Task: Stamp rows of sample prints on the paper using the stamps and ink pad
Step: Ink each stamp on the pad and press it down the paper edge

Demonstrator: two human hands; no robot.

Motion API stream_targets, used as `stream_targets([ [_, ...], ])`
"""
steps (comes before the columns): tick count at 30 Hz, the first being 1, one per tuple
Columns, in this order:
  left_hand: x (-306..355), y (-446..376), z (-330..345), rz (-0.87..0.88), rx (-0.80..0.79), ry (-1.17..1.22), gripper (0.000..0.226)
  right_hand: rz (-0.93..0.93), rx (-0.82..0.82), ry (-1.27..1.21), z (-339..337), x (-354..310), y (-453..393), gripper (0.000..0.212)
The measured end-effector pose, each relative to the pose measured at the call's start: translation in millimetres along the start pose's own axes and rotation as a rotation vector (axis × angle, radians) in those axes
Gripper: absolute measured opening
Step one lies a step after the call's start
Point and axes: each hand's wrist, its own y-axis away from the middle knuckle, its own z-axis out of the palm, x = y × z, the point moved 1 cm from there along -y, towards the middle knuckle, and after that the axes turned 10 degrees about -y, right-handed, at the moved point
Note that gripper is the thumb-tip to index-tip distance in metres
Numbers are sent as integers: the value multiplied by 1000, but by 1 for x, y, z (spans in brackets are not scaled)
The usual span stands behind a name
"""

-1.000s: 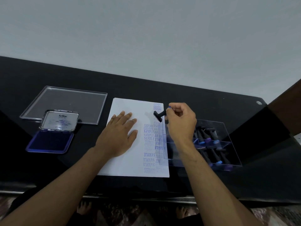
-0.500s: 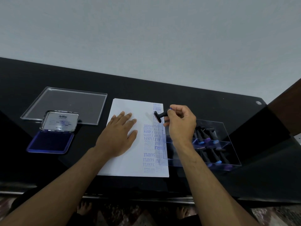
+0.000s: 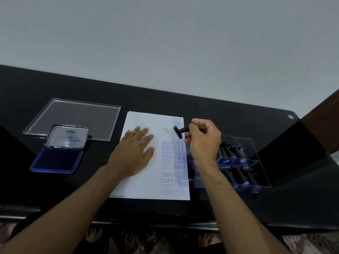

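Black desk [image 3: 220, 114]: stamp [image 3: 180, 132] in right grip [image 3: 203, 139] (above paper [image 3: 146, 180]).

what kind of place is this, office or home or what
Probably a home desk set up for stamping: bare feet show below a glossy black table against a plain wall, with an open ink pad and a clear box of stamps.

Top of stamp [image 3: 180, 131] handle hidden inside right hand [image 3: 203, 140]
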Motion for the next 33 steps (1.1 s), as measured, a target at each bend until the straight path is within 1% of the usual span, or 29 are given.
stream_targets([
  [4, 1, -2, -4, 5, -33, -5, 66, -10, -20, 3, 0, 0, 1, 16],
  [9, -3, 7, -15, -24, -15, 17, 68, -20, -79, 8, 9, -2, 7, 21],
  [14, -19, 26, -32, -83, 4, 33, 63, -31, -179, 60, 31, -4, 19, 18],
  [18, -41, 51, -47, -141, 9, 14, 67, -52, -268, 137, 60, 0, 39, 16],
  [22, -68, 83, -57, -195, 18, -12, 59, -53, -370, 177, 93, 8, 64, 20],
  [25, -90, 109, -64, -253, 46, -27, 59, -90, -454, 222, 118, 9, 84, 23],
  [27, -105, 125, -69, -288, 78, -47, 63, -110, -505, 238, 133, 9, 99, 21],
  [33, -146, 165, -70, -395, 94, -65, 70, -137, -637, 268, 173, 5, 140, 19],
])
